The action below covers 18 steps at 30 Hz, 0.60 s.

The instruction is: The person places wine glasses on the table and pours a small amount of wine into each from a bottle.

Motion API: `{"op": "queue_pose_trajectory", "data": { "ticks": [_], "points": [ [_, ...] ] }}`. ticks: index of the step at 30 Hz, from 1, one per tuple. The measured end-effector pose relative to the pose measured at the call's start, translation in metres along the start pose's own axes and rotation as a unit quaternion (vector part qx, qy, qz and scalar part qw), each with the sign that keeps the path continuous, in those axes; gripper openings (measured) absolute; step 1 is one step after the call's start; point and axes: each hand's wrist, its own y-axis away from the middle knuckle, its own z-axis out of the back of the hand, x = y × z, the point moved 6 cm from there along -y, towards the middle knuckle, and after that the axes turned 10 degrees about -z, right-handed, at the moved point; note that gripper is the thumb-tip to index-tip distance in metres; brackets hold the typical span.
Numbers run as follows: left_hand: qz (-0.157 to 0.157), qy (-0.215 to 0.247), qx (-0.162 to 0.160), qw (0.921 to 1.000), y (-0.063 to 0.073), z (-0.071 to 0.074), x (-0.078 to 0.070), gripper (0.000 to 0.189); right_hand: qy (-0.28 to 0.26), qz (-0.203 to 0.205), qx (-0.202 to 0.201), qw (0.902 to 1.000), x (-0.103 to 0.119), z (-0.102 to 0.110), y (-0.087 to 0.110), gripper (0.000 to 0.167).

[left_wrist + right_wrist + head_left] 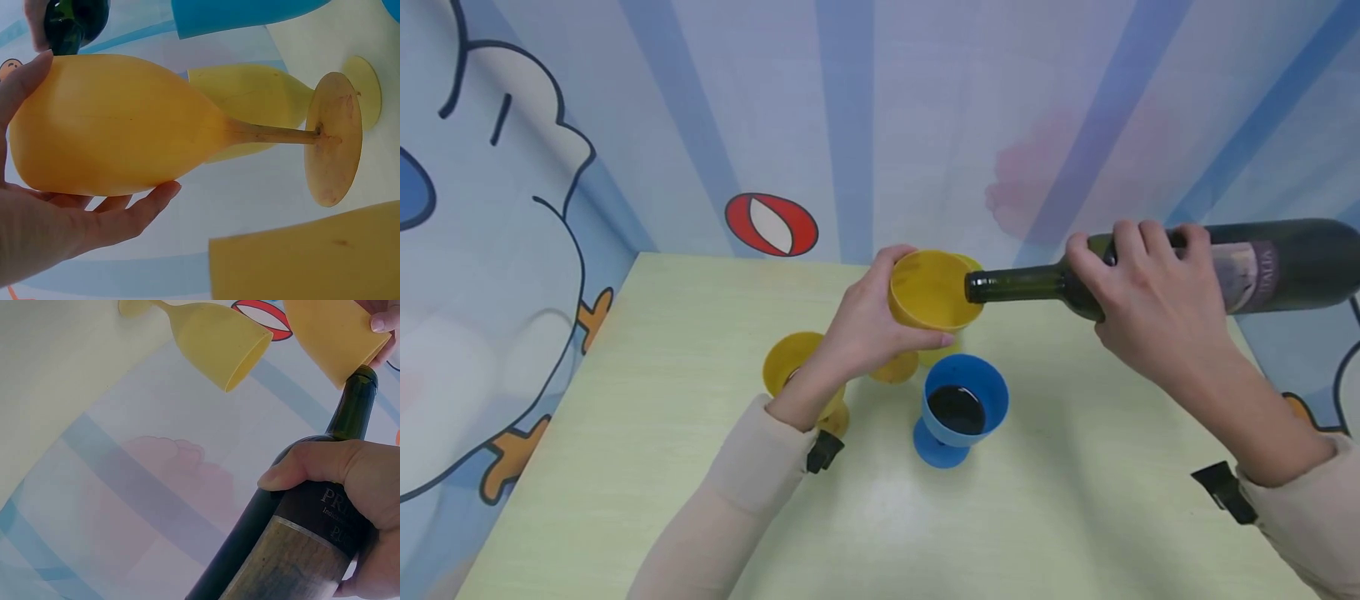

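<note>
My left hand (867, 327) grips the bowl of a yellow wine goblet (921, 292), its thumb along the near side. In the left wrist view the goblet's stem and round foot (334, 140) show below the bowl. My right hand (1161, 312) holds a dark green wine bottle (1307, 267) round its shoulder, tilted almost level. The bottle's mouth (976, 287) is at the right rim of the goblet. No stream of wine can be made out. Nearer me, a blue goblet (996, 400) stands upright with dark liquid (957, 410) in it.
Another yellow goblet (781, 360) stands on the left, partly behind my left wrist. Behind the held goblet is a paler yellow goblet (212, 347), mostly hidden in the head view. The pale table (625, 467) meets a cartoon-printed wall (917, 125) at the back.
</note>
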Motion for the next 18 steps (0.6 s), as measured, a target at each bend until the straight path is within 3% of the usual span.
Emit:
{"op": "queue_pose_trajectory", "data": {
  "ticks": [9, 18],
  "points": [
    [0.003, 0.000, -0.002, 1.0000, -0.0001, -0.0002, 0.0000, 0.085, 0.010, 0.008, -0.011, 0.9999, 0.0010, 0.0026, -0.0006, 0.066],
    [-0.002, 0.004, -0.003, 1.0000, -0.0002, -0.0006, 0.0009, 0.086, 0.013, 0.003, 0.007, 0.9999, 0.0006, 0.0038, -0.0020, 0.064]
  ]
}}
